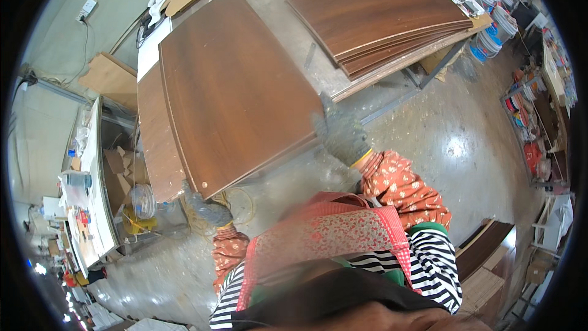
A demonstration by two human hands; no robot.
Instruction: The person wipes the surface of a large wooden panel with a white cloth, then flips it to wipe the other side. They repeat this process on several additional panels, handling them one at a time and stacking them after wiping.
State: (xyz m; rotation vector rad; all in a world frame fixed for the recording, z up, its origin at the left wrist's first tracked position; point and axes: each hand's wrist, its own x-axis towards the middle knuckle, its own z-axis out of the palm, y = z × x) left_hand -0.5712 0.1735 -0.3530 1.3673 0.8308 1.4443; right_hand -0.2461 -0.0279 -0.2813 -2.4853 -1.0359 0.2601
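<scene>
A large dark brown wooden panel (242, 95) lies over the left-hand stack, its near edge facing me. My left hand (211, 211), in a dark grey work glove, is closed on the panel's near left corner; its fingertips are partly hidden. At the near right corner, my right hand (343, 133) wears a similar glove and grips the side edge. Motion smears that hand slightly. Beneath the panel's left side, another brown board (156, 141) sticks out.
A second stack of brown panels (383, 18) rests on a metal-framed bench (416, 64) at the far right. Plastic buckets (490, 43) stand beyond it. A cluttered white worktable (101, 190) is at left. Several boards (487, 251) lean low at right.
</scene>
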